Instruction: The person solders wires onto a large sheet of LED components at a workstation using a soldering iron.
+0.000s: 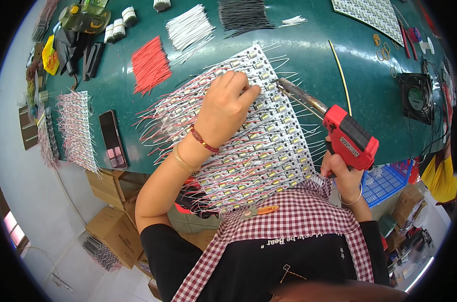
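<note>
A large white panel of small circuit boards (271,133) lies tilted on the table's near edge, with rows of red, white and black wires sticking out of it. Over its upper part is my left hand (226,103), fingers bent and pinched together near the board; what they hold is hidden. My right hand (342,173) grips a red and black soldering gun (350,138) by its handle. The gun's metal tip (284,83) points at the panel's upper right, just beside my left fingertips. A thin wire runs alongside its barrel.
Beyond the panel lie bundles of red wires (150,65), white wires (189,30) and black wires (243,15). A phone (112,139) and another wired panel (77,128) lie left. At right are a yellow stick (341,75), a black fan (416,98) and a blue basket (387,183).
</note>
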`<state>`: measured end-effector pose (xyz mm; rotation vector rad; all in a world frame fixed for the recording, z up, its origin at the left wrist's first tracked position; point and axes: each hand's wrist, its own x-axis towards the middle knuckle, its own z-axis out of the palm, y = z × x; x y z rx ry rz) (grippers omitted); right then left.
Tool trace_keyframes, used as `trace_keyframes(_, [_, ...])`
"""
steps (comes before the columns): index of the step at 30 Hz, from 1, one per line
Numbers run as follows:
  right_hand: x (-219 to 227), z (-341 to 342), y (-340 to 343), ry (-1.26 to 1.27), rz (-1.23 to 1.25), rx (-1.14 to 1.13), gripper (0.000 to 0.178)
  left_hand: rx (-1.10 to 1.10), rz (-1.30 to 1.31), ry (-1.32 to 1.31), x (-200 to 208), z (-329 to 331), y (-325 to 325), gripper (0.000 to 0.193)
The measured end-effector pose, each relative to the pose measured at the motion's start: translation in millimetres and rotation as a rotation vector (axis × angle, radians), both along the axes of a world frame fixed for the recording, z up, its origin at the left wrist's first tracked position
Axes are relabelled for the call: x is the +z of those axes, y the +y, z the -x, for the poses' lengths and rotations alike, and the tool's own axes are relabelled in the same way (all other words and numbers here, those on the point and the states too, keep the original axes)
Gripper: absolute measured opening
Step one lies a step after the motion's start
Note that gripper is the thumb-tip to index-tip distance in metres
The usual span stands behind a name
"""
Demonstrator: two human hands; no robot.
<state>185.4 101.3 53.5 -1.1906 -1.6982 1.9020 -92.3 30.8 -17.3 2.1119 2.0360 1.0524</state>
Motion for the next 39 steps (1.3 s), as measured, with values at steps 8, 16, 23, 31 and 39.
trace_keyframes(8, [-3.2, -13.3, -7.4, 0.009, 0.022, -0.026, 0.053, 0.037, -0.069, 0.12, 13.8, -8.6, -8.8, 0.028])
trace_keyframes(16, [-4.1, -21.3, -14.1, -0.113, 0.009, 0.082, 0.044, -0.013, 0.002, 0.015, 5.5, -24.2, -10.0, 0.03])
trace_keyframes(23, [-4.2, -22.2, -16.0, -0.089, -0.023, 0.088, 0.034, -0.019, -0.002, -0.022, 2.3, -22.2, -10.4, 0.029])
trace_keyframes(31, [-2.2, -20.7, -15.4, -0.099, -0.064, 0.13, 0.027, -0.015, -0.001, -0.068, -0.3, -20.0, -10.0, 0.028])
trace_keyframes(39, [-12.6, -32.8, -15.1, -0.169, -0.109, 0.195, 0.016, -0.023, 0.001, -0.059, -0.2, -19.6, -8.6, 0.028])
